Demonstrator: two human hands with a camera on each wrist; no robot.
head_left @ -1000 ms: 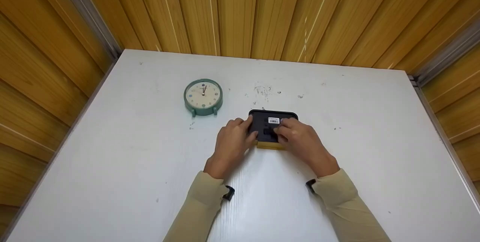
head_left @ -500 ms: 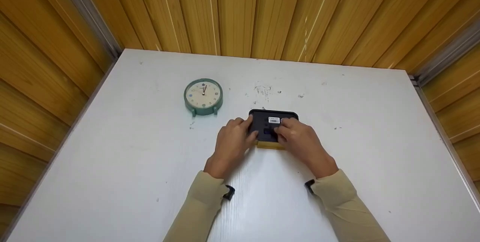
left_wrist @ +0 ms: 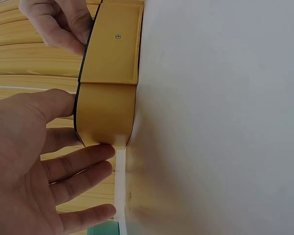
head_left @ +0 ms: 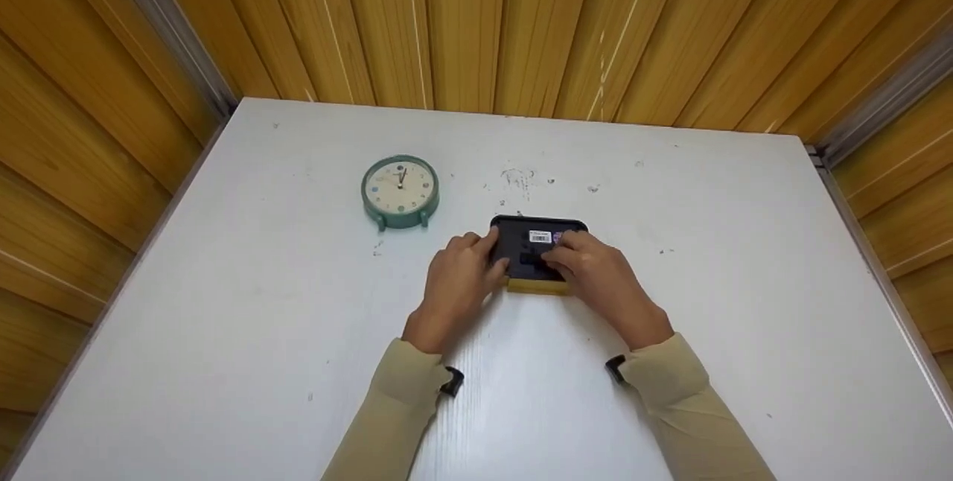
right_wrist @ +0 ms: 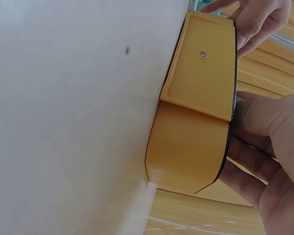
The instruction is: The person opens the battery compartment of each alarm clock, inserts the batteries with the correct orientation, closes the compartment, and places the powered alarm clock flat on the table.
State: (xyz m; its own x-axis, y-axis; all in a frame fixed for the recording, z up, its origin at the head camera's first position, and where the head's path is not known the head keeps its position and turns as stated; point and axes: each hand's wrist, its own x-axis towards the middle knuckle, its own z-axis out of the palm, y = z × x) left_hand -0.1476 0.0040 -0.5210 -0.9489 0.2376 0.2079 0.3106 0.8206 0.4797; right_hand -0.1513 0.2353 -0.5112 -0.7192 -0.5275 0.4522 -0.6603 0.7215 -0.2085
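A yellow box-shaped device (head_left: 537, 287) lies on the table, its black back panel (head_left: 512, 241) facing up with a white barcode label (head_left: 540, 237). My left hand (head_left: 456, 280) holds its left end. In the left wrist view, the left thumb rests at the black edge and fingers touch the rounded end. My right hand (head_left: 601, 276) bends over the panel's right half, thumb and forefinger pinched together at a small dark part beside a dark recess (head_left: 529, 258). Those fingertips hide most of that part. Both wrist views show the yellow side with a screw (left_wrist: 118, 36).
A round green clock (head_left: 400, 190) with a cream dial lies face up to the left, beyond the left hand. The white table (head_left: 260, 280) bears dark marks. Wood-patterned panels (head_left: 461, 27) stand along its back and sides.
The right fingers have shifted slightly on the panel, so more of a purple sticker shows. A bluish tint in the recess has turned dark. The left hand keeps its hold.
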